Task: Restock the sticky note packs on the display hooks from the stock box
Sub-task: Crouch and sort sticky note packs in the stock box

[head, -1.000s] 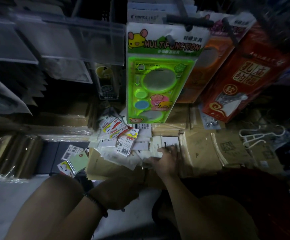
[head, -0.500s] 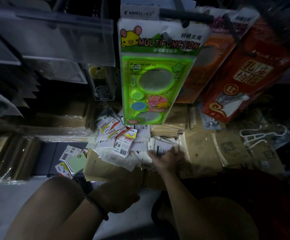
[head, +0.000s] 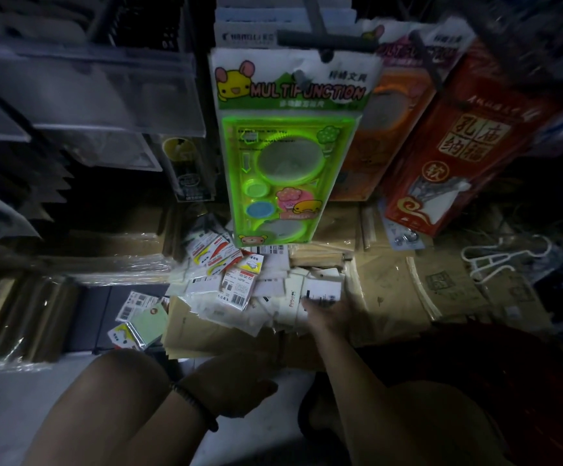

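Reaching into the stock box (head: 202, 334), right hand (head: 335, 314) on a white sticky note pack (head: 323, 290), fingers too blurred to read; left hand (head: 236, 381) fingers loosely curled, empty.

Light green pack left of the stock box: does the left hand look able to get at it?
Probably yes. The left hand sits by the stock box's near edge, and the light green pack lies exposed left of it, with nothing visible between them. Too dark to tell whether that hand holds anything.
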A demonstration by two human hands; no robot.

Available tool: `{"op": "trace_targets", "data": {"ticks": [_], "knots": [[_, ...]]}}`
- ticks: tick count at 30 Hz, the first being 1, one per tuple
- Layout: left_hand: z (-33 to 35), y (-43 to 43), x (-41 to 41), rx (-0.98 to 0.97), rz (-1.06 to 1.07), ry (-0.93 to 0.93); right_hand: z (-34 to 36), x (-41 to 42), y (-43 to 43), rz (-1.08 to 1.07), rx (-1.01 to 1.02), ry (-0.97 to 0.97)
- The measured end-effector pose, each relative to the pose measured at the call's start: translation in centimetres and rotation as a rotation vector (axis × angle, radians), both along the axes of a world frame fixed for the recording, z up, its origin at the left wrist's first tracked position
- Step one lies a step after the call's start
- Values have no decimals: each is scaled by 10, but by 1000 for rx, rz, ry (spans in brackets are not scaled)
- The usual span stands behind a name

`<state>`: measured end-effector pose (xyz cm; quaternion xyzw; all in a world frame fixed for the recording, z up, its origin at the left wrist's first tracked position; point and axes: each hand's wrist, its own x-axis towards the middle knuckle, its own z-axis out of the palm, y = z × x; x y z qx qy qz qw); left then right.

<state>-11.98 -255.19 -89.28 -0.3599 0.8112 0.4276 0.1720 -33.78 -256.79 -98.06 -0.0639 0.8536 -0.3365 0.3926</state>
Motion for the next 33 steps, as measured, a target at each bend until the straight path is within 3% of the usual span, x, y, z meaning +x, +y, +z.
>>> {"op": "trace_targets", "data": {"ticks": [4, 8, 14, 20, 23, 26, 28, 30, 33], "knots": [[-3, -6, 4, 1, 59, 18, 12, -11, 3, -23, -15, -99], [8, -16, 6, -33, 104, 146, 39, -18, 21, 3, -104, -71], [52, 0, 2, -38, 298, 372, 127, 6, 78, -111, -425, -204], [139, 45, -7, 631, 849, 691, 206, 69, 131, 148, -802, 165], [179, 56, -1, 833, 946, 819, 236, 90, 143, 344, -864, 352], [206, 59, 14, 718, 1012, 858, 260, 99, 154, 610, -896, 622], [222, 60, 25, 597, 1027, 890, 281, 103, 158, 708, -896, 610], [236, 62, 36, 530, 1021, 916, 301, 102, 157, 734, -925, 563], [262, 65, 51, 475, 1008, 958, 341, 95, 145, 590, -934, 556]]}}
